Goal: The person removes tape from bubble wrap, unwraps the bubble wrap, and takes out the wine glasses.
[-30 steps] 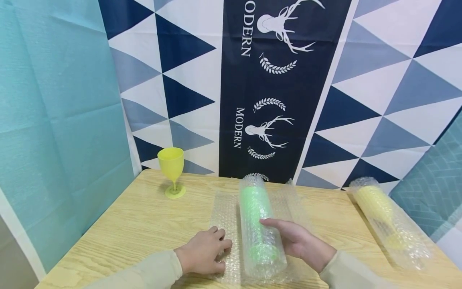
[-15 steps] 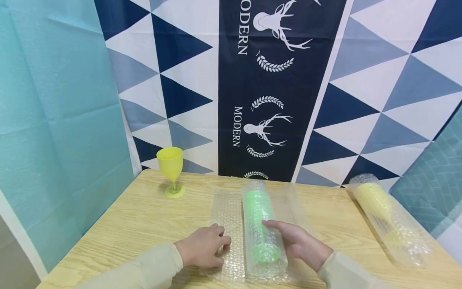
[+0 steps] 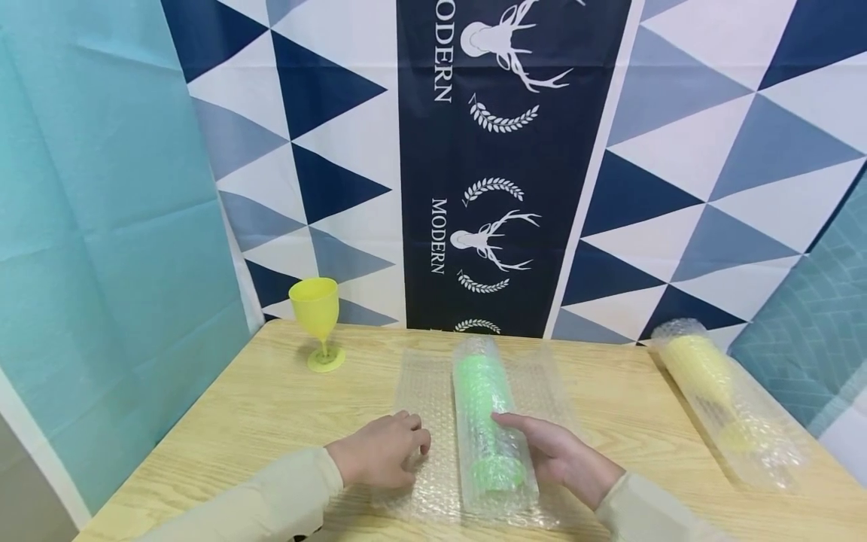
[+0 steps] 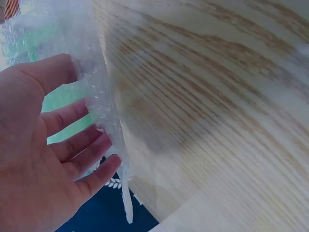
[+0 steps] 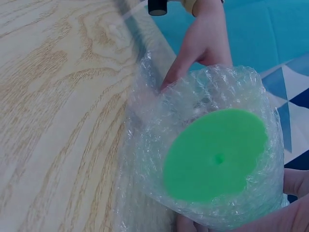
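Note:
A green goblet (image 3: 488, 384) lies rolled in clear bubble wrap (image 3: 497, 500), its round foot (image 5: 217, 154) facing the right wrist view. My right hand (image 3: 562, 452) grips the roll from the right side, thumb on top; its other fingers are mostly hidden. My left hand (image 3: 382, 449) is at the left margin of the flat part of the bubble wrap sheet (image 3: 433, 436), fingers loosely bent. In the left wrist view, its fingertips (image 4: 113, 159) touch the edge of the plastic.
A yellow goblet (image 3: 317, 309) stands upright at the back left of the wooden table (image 3: 271, 391). Another yellow goblet (image 3: 701, 369), wrapped in bubble wrap, lies along the right side. A patterned curtain (image 3: 339, 150) hangs behind the table.
The wrapped roll has shifted slightly right on the sheet, with the right hand staying on it. The left hand remains at the sheet's left edge. The head view has turned slightly.

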Demonstrator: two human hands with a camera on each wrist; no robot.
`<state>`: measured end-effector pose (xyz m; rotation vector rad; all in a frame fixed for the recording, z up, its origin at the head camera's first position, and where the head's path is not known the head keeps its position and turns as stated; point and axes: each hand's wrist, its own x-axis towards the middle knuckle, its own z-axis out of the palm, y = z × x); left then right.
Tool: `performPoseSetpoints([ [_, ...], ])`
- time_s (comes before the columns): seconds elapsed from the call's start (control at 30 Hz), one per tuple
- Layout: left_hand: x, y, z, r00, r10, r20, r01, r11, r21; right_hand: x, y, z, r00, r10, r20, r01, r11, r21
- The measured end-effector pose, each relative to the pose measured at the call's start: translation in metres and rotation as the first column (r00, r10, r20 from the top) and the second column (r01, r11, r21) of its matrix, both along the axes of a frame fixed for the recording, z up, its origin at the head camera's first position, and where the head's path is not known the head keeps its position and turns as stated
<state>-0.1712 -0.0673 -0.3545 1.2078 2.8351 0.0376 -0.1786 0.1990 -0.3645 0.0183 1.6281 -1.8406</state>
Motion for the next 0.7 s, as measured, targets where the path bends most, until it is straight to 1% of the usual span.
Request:
performPoseSetpoints([
  [0.13,-0.001,0.001,-0.002,1.0,0.004,0.021,-0.004,1.0,-0.001,0.001,0.0,-0.001,1.0,-0.003,-0.018,0.003,1.0,0.001],
  [0.2,-0.003,0.002,-0.002,0.998,0.015,0.054,-0.016,1.0,0.009,0.002,0.0,-0.001,1.0,-0.008,-0.02,0.008,1.0,0.005],
  [0.27,-0.006,0.004,0.0,0.994,0.039,0.101,-0.042,0.999,0.028,0.003,0.0,-0.001,1.0,-0.014,-0.021,0.014,1.0,0.012],
  [0.33,-0.009,0.008,0.003,0.983,0.078,0.164,-0.087,0.995,0.051,0.003,0.001,-0.001,1.0,-0.019,-0.017,0.019,1.0,0.014],
  [0.4,-0.012,0.012,0.008,0.962,0.12,0.247,-0.148,0.984,0.095,0.003,0.001,-0.001,1.0,-0.023,-0.014,0.023,1.0,0.012],
  [0.47,-0.016,0.017,0.012,0.929,0.157,0.334,-0.216,0.965,0.149,0.004,0.002,-0.001,1.0,-0.027,-0.013,0.027,1.0,0.013],
  [0.53,-0.019,0.022,0.015,0.888,0.179,0.424,-0.288,0.934,0.209,0.003,0.002,-0.003,0.999,-0.027,-0.018,0.027,1.0,0.011],
  [0.57,-0.021,0.025,0.016,0.863,0.189,0.469,-0.328,0.915,0.235,0.003,0.002,-0.003,0.999,-0.026,-0.022,0.026,1.0,0.011],
  [0.6,-0.022,0.028,0.018,0.833,0.198,0.516,-0.371,0.893,0.256,0.003,0.002,-0.004,0.999,-0.023,-0.027,0.023,1.0,0.01],
  [0.63,-0.024,0.031,0.018,0.798,0.203,0.567,-0.414,0.869,0.272,0.003,0.002,-0.005,0.999,-0.02,-0.032,0.02,1.0,0.008],
  [0.67,-0.024,0.034,0.019,0.755,0.208,0.621,-0.465,0.838,0.285,0.003,0.002,-0.006,0.999,-0.016,-0.038,0.016,1.0,0.007],
  [0.7,-0.025,0.037,0.019,0.706,0.204,0.678,-0.518,0.801,0.299,0.002,0.002,-0.006,0.999,-0.011,-0.044,0.011,1.0,0.004],
])
